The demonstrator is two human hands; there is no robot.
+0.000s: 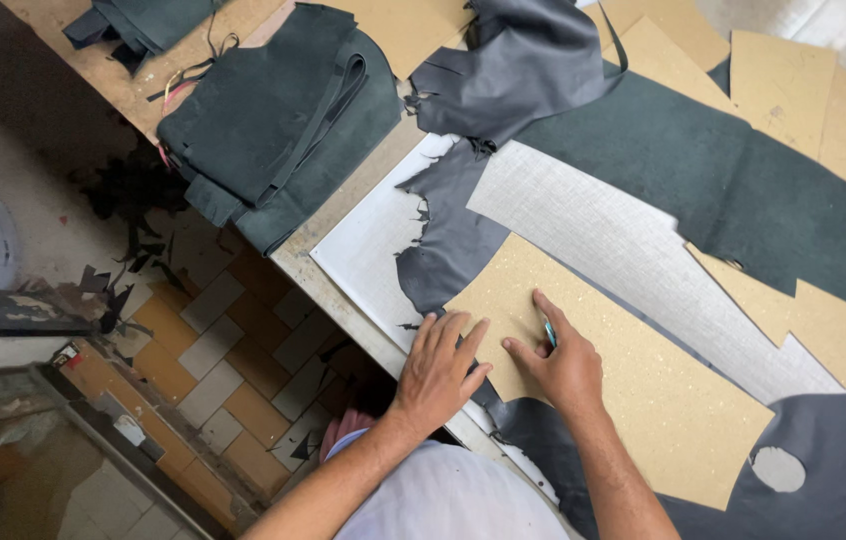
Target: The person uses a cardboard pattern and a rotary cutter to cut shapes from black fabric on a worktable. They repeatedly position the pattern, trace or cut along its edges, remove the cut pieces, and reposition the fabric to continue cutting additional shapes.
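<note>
Left hand [440, 372] spread flat, fingers released, pressing the near corner of the tan cardboard pattern [633, 385]; right hand [561, 362] just beside it, fingers closed around a small teal-handled tool [548, 331], tip down on the pattern; pattern lying on dark leather [448, 240] atop the white cutting board [368, 245]; stacked dark pieces [278, 125] well apart toward the table edge; more tan patterns [823, 110] at the far right.

Flat cardboard pattern [643, 390] offers clear passage right; stacked dark leather pieces [278, 120] obstruct the far-left surface [123, 85].
</note>
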